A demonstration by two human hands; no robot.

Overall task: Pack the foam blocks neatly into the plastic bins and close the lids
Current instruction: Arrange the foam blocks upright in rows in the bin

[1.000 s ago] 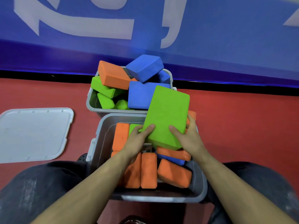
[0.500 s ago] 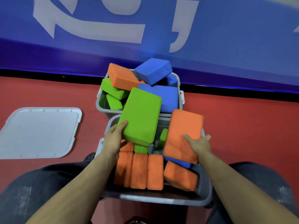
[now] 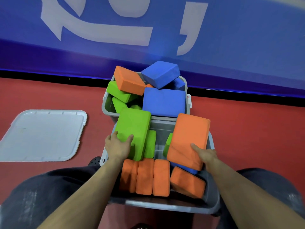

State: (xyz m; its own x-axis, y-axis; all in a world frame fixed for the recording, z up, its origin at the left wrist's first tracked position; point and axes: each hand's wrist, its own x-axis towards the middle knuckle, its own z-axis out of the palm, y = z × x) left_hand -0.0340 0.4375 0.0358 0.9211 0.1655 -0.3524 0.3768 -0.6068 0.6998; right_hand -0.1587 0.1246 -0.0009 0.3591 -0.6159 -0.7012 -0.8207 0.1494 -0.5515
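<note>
light: bright, even | shadows: soft | edges: bowed, perhaps blurred (top-right)

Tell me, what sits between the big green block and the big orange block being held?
In the head view, between the green block and the orange block: two smaller upright green blocks and bare grey bin floor.

blks (image 3: 164, 103): orange/green/blue | bins (image 3: 165, 206) grey | lid (image 3: 42, 136) white | floor (image 3: 247, 133) red

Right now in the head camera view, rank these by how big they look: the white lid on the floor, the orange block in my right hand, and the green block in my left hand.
1. White lid, clearly largest.
2. Orange block in the right hand.
3. Green block in the left hand.
The two blocks look close; tilt and hand cover make that order unsure.
</note>
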